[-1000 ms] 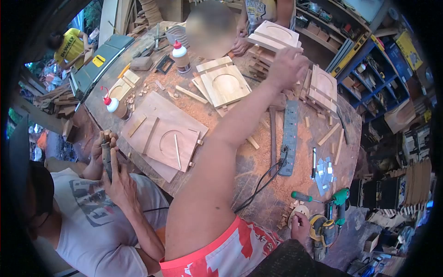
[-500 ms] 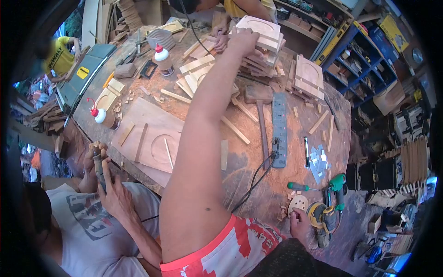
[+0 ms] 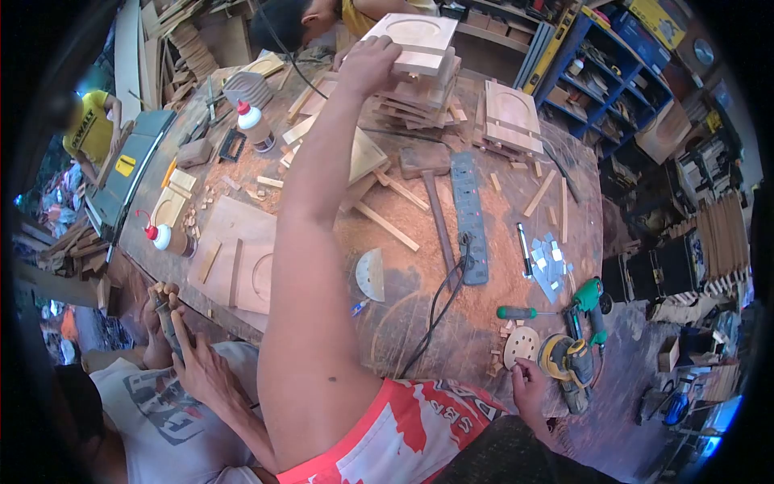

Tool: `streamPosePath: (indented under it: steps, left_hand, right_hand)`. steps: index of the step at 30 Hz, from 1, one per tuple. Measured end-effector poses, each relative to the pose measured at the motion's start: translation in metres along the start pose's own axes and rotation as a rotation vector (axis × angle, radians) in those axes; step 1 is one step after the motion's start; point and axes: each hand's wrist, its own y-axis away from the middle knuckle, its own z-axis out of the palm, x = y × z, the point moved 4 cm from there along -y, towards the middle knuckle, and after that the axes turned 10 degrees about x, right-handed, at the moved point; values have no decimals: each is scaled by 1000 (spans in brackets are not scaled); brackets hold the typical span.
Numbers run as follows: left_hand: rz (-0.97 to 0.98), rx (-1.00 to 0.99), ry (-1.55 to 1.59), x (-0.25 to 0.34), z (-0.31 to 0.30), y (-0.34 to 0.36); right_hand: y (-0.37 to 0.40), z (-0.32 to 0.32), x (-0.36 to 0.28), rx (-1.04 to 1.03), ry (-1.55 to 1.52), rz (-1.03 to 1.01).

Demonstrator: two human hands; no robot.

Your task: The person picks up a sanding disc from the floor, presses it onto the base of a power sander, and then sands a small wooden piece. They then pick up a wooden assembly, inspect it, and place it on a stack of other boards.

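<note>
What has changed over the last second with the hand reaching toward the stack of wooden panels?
The left hand reached farther forward, going from hovering open near the stack to closing its grip on the top panel. The right hand stayed by the sanding disc, and the co-worker's hands kept holding their tool.

panel [image 3: 415, 36] atop stack [image 3: 419, 101], behind mallet [image 3: 426, 165]
</note>
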Motion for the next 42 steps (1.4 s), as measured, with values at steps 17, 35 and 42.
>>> streamPosePath:
  steps: [17, 35, 42]
  left_hand:
    - [178, 460, 483, 223, -149, 96]
    - [-1251, 40, 1706, 416, -199, 167]
    - [-1479, 47, 1925, 459, -212, 182]
  right_hand:
    - [-98, -5, -92, -12, -707, 17]
    - [-60, -73, -142, -331, -861, -305]
    - [-32, -94, -126, -225, -671, -535]
